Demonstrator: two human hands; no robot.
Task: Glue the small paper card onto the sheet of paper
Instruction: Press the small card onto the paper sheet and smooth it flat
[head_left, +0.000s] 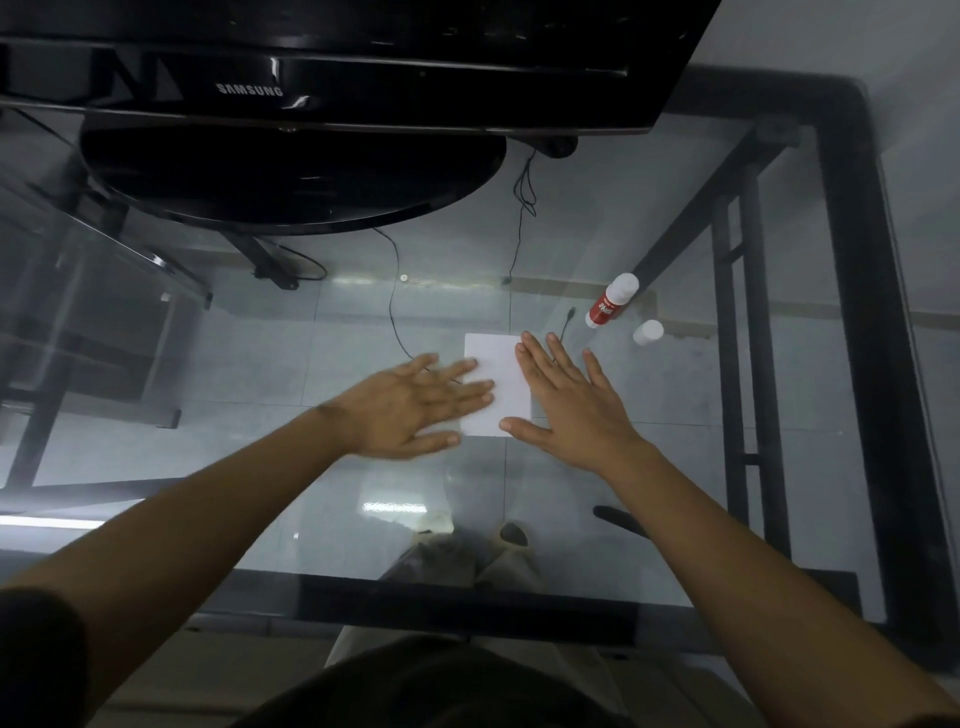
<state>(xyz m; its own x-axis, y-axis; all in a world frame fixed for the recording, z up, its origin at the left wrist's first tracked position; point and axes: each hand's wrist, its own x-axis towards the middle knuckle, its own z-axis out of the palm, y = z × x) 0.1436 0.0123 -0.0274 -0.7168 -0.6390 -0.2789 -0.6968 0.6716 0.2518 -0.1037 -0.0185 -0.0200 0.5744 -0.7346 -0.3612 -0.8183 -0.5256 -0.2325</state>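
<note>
A white sheet of paper (500, 379) lies flat on the glass table (701, 415). My left hand (410, 405) rests palm down with its fingers spread over the paper's left edge. Over the paper's right edge my right hand (571, 405) lies flat, fingers apart. Neither hand holds anything. I cannot tell a separate small card from the sheet; the hands hide part of the paper. A red and white glue stick (612, 301) lies uncapped on its side to the right, with its white cap (648, 332) standing just beside it.
A black monitor (322, 67) on a round base (291, 176) stands at the back of the table. Thin cables (395, 306) run from it towards the paper. The table's black frame (852, 312) borders the right side and front.
</note>
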